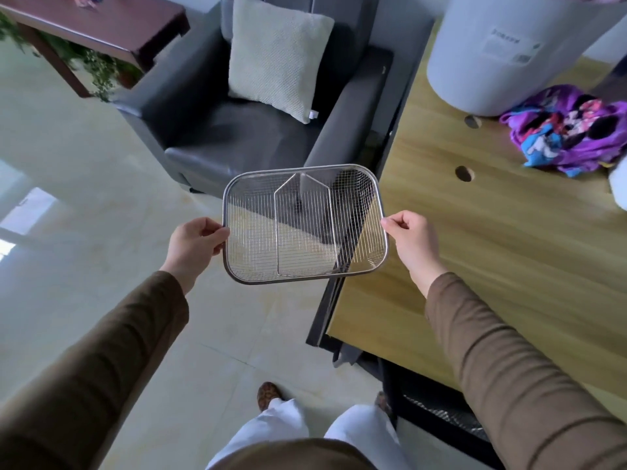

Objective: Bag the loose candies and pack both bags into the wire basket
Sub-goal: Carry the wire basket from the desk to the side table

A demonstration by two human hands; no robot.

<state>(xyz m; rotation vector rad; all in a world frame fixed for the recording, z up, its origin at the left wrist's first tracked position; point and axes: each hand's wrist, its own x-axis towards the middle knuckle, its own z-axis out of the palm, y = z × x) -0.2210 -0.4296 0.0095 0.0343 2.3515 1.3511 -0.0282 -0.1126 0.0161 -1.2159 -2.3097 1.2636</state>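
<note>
I hold an empty rectangular wire basket in the air with both hands, over the floor and the left edge of the wooden table. My left hand pinches its left rim. My right hand pinches its right rim. The basket's wire handles lie folded flat inside it. A purple and blue printed bag, crumpled, lies on the table at the far right. No loose candies are in view.
A large white cylindrical container stands at the back of the table. A grey armchair with a cream cushion sits just behind the basket. A dark red low table and a plant stand at far left. Tiled floor lies below.
</note>
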